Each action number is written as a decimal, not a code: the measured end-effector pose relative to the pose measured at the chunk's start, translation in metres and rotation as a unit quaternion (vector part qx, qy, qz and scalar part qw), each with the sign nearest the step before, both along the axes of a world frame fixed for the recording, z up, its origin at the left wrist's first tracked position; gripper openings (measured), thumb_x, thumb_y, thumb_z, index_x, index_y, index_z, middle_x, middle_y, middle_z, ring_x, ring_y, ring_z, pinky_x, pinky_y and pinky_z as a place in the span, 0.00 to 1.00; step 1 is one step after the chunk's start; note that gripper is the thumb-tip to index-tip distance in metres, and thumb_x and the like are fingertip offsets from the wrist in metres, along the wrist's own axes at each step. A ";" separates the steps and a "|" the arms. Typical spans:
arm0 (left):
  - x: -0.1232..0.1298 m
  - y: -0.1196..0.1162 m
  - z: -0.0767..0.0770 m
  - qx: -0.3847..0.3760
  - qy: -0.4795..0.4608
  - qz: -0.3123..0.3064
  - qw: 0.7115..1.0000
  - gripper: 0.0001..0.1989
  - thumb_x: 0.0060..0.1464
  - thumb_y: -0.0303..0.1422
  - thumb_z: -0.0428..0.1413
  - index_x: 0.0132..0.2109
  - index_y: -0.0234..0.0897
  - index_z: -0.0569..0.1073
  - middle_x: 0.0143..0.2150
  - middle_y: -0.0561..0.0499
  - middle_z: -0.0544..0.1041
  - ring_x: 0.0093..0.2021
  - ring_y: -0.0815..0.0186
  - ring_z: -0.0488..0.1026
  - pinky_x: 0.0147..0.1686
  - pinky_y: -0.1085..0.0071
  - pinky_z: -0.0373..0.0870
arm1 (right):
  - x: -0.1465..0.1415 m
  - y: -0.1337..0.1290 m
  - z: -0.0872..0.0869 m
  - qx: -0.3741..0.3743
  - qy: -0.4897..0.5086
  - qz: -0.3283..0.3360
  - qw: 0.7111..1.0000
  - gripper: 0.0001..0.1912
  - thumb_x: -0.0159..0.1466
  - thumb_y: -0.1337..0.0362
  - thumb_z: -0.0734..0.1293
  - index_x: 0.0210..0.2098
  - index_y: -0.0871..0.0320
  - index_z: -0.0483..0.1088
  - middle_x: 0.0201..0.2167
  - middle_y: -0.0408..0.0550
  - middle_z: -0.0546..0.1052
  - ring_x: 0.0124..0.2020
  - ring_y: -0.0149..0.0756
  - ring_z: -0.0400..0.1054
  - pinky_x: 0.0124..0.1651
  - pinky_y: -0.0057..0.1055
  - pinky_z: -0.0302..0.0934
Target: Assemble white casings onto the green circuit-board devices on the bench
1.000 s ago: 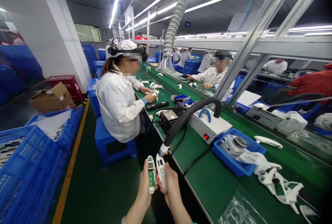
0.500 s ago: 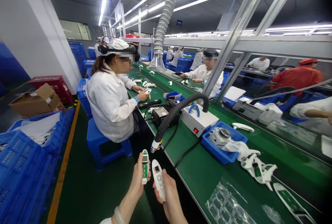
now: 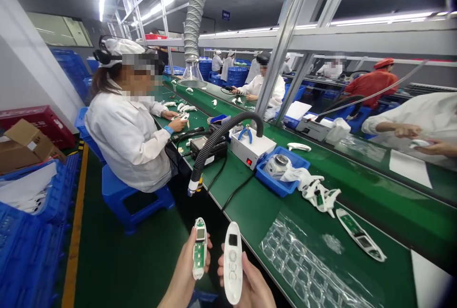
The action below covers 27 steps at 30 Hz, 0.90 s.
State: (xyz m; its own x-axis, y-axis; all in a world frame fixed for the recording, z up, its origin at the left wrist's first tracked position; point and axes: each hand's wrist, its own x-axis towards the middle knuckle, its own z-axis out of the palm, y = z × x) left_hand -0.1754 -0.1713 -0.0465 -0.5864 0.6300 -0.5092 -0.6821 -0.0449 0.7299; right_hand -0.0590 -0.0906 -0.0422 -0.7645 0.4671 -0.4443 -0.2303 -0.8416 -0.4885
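Note:
My left hand (image 3: pixel 184 270) is closed around a white housing half with a green circuit board (image 3: pixel 200 250) and a small screen showing inside it. Beside it, my right hand (image 3: pixel 255 282) grips a white front cover (image 3: pixel 233 265) with a dark window and several round button outlines. The two parts are held upright, side by side and apart, in front of the bench edge. Another open housing with a green board (image 3: pixel 360 235) lies on the green bench (image 3: pixel 246 208) to the right.
A blue tray (image 3: pixel 262 174) holds a white bundle, with more white shells (image 3: pixel 319 196) beside it. Bubble wrap (image 3: pixel 303 260) covers the near bench. A black hose (image 3: pixel 210 144) curves from a white box (image 3: pixel 252 148). On the left, a co-worker in white (image 3: pixel 124 141) sits on a blue stool (image 3: pixel 132 203).
My view has swung to the right, so the bench and co-worker appear farther left. The front cover has turned more squarely toward me, and the gap between the two parts has widened.

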 end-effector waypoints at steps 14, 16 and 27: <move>0.039 0.026 0.049 0.046 0.107 -0.053 0.992 0.18 0.51 0.41 0.62 0.46 0.36 0.74 0.39 0.47 0.78 0.41 0.59 0.75 0.42 0.68 0.70 | 0.022 0.002 0.009 0.221 -0.038 -0.083 0.971 0.25 0.50 0.53 0.76 0.45 0.57 0.77 0.42 0.53 0.80 0.45 0.48 0.73 0.48 0.35 0.65; 0.049 0.033 0.049 0.060 0.137 -0.076 0.986 0.17 0.51 0.39 0.62 0.47 0.36 0.74 0.41 0.46 0.78 0.44 0.58 0.74 0.44 0.68 0.69 | 0.026 0.003 0.010 0.241 -0.049 -0.104 0.964 0.25 0.49 0.54 0.76 0.45 0.56 0.77 0.45 0.53 0.78 0.47 0.50 0.71 0.48 0.36 0.66; 0.082 0.064 0.038 0.068 0.180 -0.173 0.966 0.16 0.52 0.39 0.61 0.45 0.36 0.75 0.42 0.44 0.78 0.45 0.57 0.72 0.48 0.66 0.68 | 0.054 0.016 0.014 0.282 -0.089 -0.183 0.938 0.22 0.48 0.54 0.77 0.41 0.54 0.79 0.41 0.52 0.78 0.38 0.45 0.73 0.37 0.31 0.68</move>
State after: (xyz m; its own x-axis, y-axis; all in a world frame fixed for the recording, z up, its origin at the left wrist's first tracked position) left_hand -0.0933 -0.1076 -0.0082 -0.4520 0.8669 -0.2100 -0.3771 0.0277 0.9258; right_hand -0.0050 -0.0747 -0.0287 -0.4439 0.8827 -0.1542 -0.3255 -0.3192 -0.8900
